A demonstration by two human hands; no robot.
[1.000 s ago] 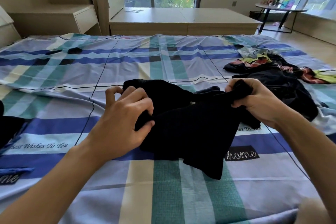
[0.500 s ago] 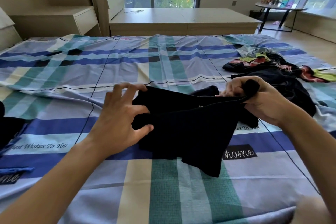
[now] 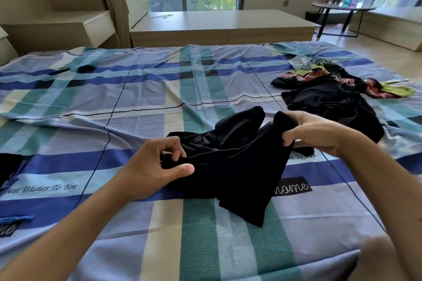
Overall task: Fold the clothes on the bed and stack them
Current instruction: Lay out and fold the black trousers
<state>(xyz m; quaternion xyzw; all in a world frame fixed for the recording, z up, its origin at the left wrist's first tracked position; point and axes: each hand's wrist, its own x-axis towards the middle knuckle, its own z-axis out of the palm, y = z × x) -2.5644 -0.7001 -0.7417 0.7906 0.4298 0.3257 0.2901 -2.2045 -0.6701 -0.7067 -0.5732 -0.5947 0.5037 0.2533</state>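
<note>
"Since a second ago my left hand (image 3: 157, 166) has slid off the top of the black garment (image 3: 233, 162) to its left edge, and the cloth is drawn out wider between my hands."

"What has each hand got?"

"My left pinches that edge, thumb against curled fingers. My right hand (image 3: 312, 132) is fisted round a bunched corner, lifted a little off the plaid sheet (image 3: 137, 89)."

"And where does the garment lie?"

"Straight ahead of me on the bed. Its long axis runs left to right from one hand to the other, rising toward the right. One loose corner trails toward me, and a flap humps up just left of my right fist."

"What does the next move turn on?"

"I judge it needs flattening before any fold. I already have a hand on each end, so neither has to reach."

"Anything in the way?"

"The unfolded pile (image 3: 331, 96) lies just beyond my right hand, and spreading that way might drag into it. I'd work leftward. Something dark (image 3: 9, 164) sits at the sheet's far left; whether it is a folded stack I cannot tell."
</note>
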